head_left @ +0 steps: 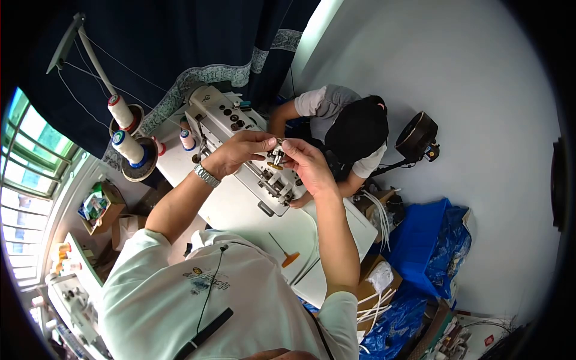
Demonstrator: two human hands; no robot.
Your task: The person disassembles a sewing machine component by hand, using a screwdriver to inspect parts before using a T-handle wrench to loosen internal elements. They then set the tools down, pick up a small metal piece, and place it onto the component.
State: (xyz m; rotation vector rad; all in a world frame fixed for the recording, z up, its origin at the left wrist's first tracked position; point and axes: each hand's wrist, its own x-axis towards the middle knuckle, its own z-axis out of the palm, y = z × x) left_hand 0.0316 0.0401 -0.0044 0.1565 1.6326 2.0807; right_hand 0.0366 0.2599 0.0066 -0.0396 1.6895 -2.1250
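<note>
My left hand, with a metal watch on the wrist, pinches a small metal part with a brass-coloured lower piece. My right hand grips the same part from the other side with thumb and fingers. Its exact kind is too small to tell. Both hands are raised over a white industrial sewing machine, whose exposed metal mechanism shows just below them. A screwdriver with an orange handle lies on the white table, nearer my body.
Across the machine a person in a dark cap leans in, one hand by the machine's end. Thread cones stand at left. A black lamp, blue bin and white cords are at right.
</note>
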